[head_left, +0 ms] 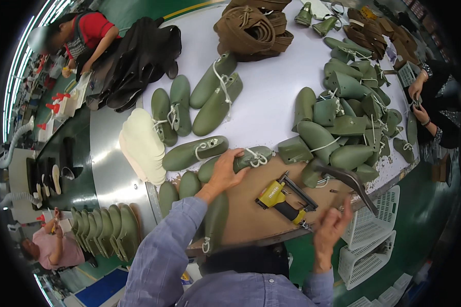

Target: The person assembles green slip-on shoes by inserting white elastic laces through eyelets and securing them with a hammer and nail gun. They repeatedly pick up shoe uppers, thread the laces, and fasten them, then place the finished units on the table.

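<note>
Two hands engaged: left hand [225, 173] clasping green shoe last [241, 161] on counter [271, 97]; right hand [330, 230] gripping hammer [351, 180] (raised). Striking step; next requires aimed blow.

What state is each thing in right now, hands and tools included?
Left hand: gripping a green shoe last lying on the bench.
Right hand: closed on a hammer, raised off the brown board.
Yellow staple gun: lying on its side, untouched.
Insole stack: fanned, leaning.
Last pile: heaped, some tied in pairs with cord.
Leather strips: piled up.
</note>
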